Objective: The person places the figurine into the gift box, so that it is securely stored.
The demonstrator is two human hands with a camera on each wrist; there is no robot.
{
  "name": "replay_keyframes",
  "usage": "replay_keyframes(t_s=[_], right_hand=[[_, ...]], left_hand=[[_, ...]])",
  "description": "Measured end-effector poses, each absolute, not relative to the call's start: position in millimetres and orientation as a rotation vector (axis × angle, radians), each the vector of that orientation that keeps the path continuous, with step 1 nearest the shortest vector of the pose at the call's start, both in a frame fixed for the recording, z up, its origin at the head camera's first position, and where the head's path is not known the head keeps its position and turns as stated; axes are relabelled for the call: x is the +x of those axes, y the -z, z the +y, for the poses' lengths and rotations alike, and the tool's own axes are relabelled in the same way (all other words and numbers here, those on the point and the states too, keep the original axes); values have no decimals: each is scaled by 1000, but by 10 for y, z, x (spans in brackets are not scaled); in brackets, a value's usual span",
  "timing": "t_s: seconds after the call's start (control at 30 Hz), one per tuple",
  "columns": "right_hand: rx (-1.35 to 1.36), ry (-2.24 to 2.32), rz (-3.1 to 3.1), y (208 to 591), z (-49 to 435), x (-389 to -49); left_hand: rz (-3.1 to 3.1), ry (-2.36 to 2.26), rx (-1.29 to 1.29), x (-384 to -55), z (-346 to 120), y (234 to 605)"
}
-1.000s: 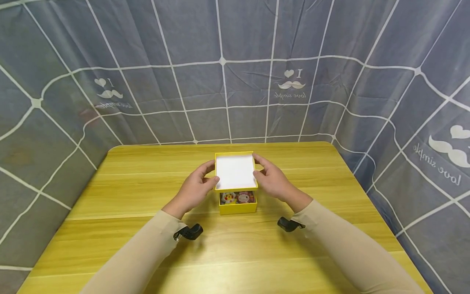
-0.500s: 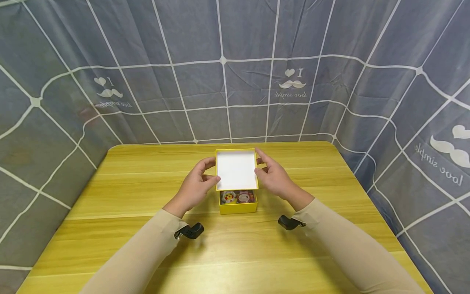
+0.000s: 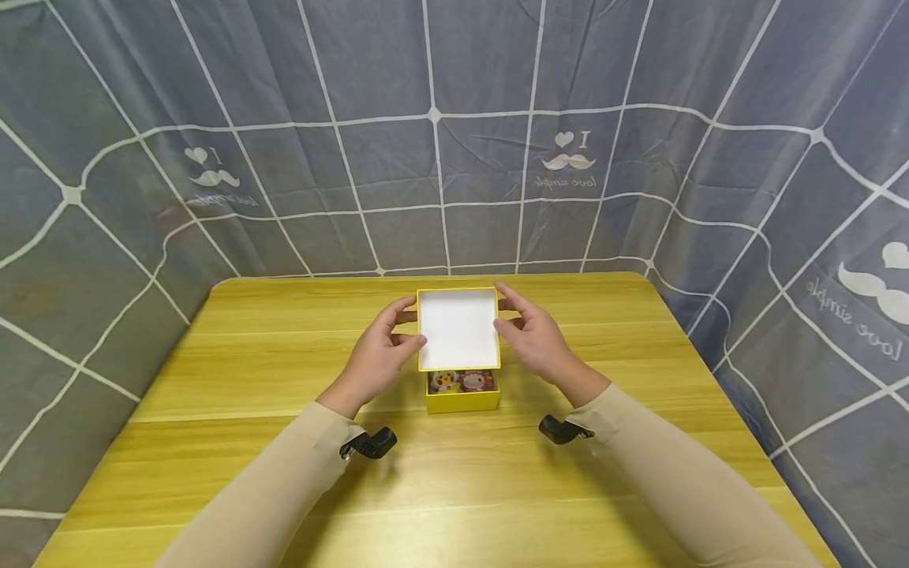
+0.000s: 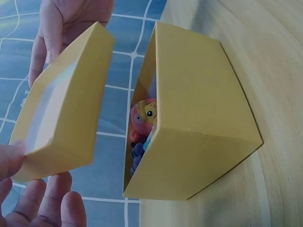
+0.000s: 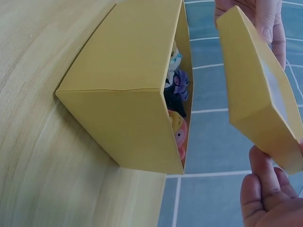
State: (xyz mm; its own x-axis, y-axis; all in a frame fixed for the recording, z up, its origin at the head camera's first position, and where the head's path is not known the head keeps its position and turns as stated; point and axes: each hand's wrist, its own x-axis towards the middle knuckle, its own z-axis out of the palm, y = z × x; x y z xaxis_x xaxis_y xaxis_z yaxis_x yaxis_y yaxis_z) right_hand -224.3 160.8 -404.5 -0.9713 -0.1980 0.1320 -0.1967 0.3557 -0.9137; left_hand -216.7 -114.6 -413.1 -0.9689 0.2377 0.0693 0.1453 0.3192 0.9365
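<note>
A yellow box lid (image 3: pixel 458 327) is held tilted above the open box, its white inside facing the head camera. My left hand (image 3: pixel 372 355) grips the lid's left side, thumb on the front rim. On the lid's right side my right hand (image 3: pixel 537 343) grips with the thumb at the edge and fingers behind. The yellow box (image 3: pixel 463 403) stands on the table just below. Inside sit small colourful toy figures, among them a pink-and-yellow one (image 4: pixel 144 116) and a dark purple one (image 5: pixel 179 87). A gap separates lid and box in both wrist views. The lid hides the box's back part.
The wooden table (image 3: pixel 284 473) has rounded far corners. A grey-blue curtain (image 3: pixel 383 166) with white grid lines surrounds its back and sides. Black wrist cameras, one a left camera (image 3: pixel 372 443) and one a right camera (image 3: pixel 559 430), hang below the sleeves.
Over the last second the lid has risen slightly and its inside faces the head camera more squarely. The right fingers lifted with its top corner. The box stays put.
</note>
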Motion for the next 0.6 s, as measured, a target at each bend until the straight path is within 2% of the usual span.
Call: replay_keyframes(t_s=[0.6], right_hand=[[-420, 1807, 2678, 3999, 1576, -2227]], left_hand=[[2447, -1810, 346, -2191, -1116, 4085]])
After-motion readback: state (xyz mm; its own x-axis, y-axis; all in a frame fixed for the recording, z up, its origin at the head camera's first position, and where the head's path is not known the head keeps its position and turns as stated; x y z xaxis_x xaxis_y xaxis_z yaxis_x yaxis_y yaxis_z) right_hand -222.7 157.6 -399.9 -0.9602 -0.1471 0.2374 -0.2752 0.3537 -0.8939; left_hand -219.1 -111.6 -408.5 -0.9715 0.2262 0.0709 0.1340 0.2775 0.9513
